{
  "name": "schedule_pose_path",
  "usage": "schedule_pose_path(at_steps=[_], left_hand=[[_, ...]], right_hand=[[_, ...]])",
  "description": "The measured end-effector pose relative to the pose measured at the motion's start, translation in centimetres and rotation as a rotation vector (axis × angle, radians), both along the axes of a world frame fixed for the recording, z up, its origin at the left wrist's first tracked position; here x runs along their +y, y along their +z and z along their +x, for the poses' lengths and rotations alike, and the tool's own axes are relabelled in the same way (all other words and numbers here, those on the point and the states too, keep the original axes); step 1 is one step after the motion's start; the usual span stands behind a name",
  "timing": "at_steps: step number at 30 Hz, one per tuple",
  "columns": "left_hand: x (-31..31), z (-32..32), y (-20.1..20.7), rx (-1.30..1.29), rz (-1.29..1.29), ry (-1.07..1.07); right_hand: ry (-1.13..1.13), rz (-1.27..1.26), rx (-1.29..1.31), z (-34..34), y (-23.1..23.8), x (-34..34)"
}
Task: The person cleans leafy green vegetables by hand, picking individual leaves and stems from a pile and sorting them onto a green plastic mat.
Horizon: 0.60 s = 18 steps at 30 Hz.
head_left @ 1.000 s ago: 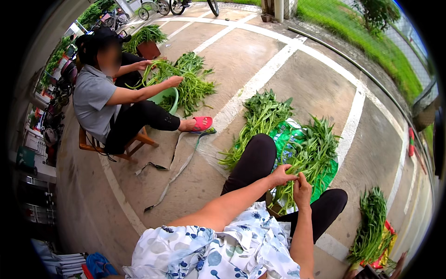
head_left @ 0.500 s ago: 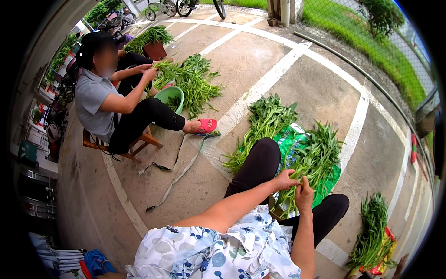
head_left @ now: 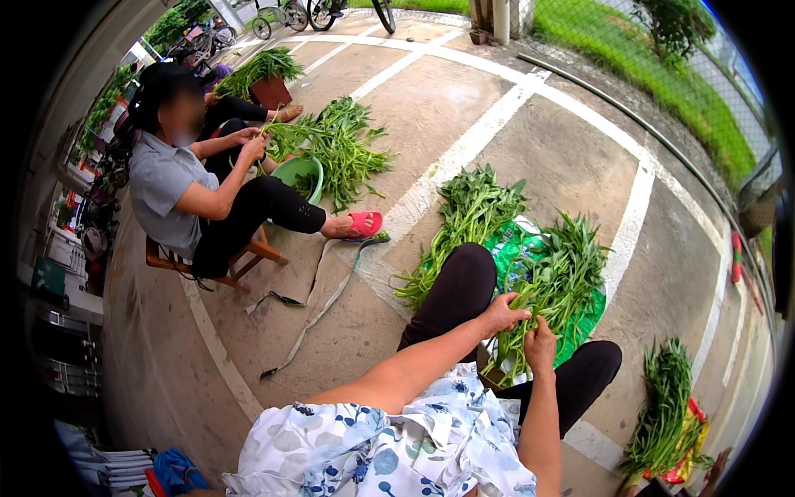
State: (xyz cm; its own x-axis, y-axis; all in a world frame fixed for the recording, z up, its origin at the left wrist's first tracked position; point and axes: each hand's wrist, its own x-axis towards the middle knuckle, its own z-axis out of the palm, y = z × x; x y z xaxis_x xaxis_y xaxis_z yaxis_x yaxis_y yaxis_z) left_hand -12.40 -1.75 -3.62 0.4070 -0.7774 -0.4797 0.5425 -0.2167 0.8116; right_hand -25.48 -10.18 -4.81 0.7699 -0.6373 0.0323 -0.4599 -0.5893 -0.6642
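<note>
The left hand [head_left: 502,315] has its fingers curled around the stalks of a bunch of long-stemmed leafy green vegetables [head_left: 553,286], and the right hand [head_left: 540,344] pinches the same stalks just below it, both grips pressed onto the greens between the person's knees. The bunch lies on a green plastic sheet [head_left: 598,308] spread over the concrete floor, in front of the black-trousered legs.

Just beyond the left knee a second loose heap of the same greens [head_left: 468,217] lies on the floor beside a white painted line [head_left: 457,157]. Near the floor's right edge a smaller tied bundle of greens [head_left: 667,406] rests on a red and yellow wrapper. Judging by these piles, sorting looks partway: some greens are set aside, while much remains in hand and on the sheet.

Well apart, toward the left edge, another person in a grey shirt [head_left: 161,178] sits on a low wooden stool [head_left: 248,257], handling greens over a round green plastic basin [head_left: 300,172].
</note>
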Motion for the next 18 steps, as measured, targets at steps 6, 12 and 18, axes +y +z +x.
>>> schedule_pose_path(at_steps=[6,12,18], left_hand=[[0.0,-0.1,0.0,-0.051,0.04,-0.043],[0.0,-0.2,0.4,-0.079,0.076,-0.087],[0.1,-0.1,1.1,-0.079,0.085,-0.103]], right_hand=[[-0.028,0.089,-0.194,0.6,0.4,0.3],[0.039,0.135,-0.148,0.4,0.9,0.5],[0.07,0.018,-0.221,0.2,0.2,0.3]])
